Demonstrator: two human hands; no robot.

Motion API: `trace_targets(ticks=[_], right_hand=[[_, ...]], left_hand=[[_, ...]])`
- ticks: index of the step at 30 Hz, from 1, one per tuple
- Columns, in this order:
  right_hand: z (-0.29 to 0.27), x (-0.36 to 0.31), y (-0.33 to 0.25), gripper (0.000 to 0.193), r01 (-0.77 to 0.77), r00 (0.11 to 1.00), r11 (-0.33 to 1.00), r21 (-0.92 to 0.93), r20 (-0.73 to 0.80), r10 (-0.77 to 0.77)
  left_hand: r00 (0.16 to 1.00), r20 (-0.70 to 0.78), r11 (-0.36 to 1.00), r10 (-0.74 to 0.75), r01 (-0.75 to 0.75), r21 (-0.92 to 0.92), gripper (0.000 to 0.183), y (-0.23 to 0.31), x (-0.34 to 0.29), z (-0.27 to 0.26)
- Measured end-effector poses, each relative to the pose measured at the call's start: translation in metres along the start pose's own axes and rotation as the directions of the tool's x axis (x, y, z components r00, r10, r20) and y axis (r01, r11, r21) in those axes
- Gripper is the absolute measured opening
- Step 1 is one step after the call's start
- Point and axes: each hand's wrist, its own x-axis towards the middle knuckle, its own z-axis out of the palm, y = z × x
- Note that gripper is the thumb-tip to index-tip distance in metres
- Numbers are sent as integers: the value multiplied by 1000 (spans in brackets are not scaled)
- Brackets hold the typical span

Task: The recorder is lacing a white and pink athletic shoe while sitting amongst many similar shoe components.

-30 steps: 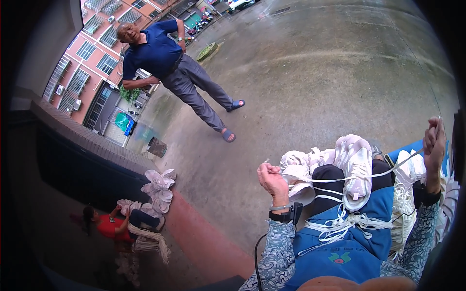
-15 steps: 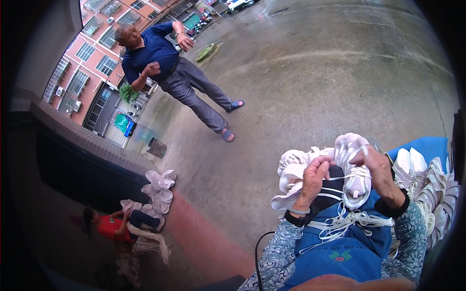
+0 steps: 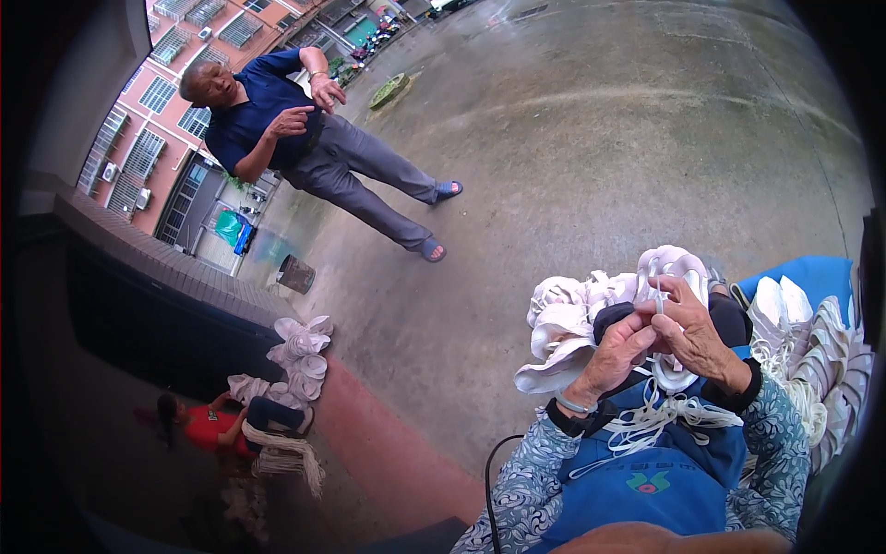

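Observation:
My left hand (image 3: 616, 355) and my right hand (image 3: 690, 331) meet above my lap, their fingertips pinched together around a thin white shoelace (image 3: 659, 301). Most of the lace is hidden by the fingers. Just under and beyond them is a stack of pale pinkish-white shoe uppers (image 3: 673, 261), largely covered by my hands. A loose bundle of white shoelaces (image 3: 666, 423) lies on my blue apron (image 3: 637, 503). Left of my hands, more white shoe uppers (image 3: 558, 337) are heaped.
At my right are nested shoe uppers (image 3: 835, 369) beside a blue cloth (image 3: 812, 277). A person in a dark blue shirt (image 3: 277, 115) stands on the concrete, hands raised. Lower left, a person in red (image 3: 210, 427) sits by more uppers (image 3: 303, 355). A bucket (image 3: 296, 274) stands near the wall.
My hands were apart with a lace stretched by the shoe upper; they have come together, fingertips meeting. The standing person has shifted slightly left and brought both hands closer together.

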Motion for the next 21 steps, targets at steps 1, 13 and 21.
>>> trace_targets(ticks=[1,13,21], right_hand=[[1,0,1,26,2,1000,1000,3,4,-2],[11,-23,14,11,-37,998,999,29,-54,39],[24,-41,25,12,-145,971,988,57,202,131]], left_hand=[[1000,-19,998,5,-4,55,29,-2,-1,-4],[993,-63,531,98,1,847,16,15,-17,-19],[927,-312,742,-207,357,567,31,27,-19,-18]])
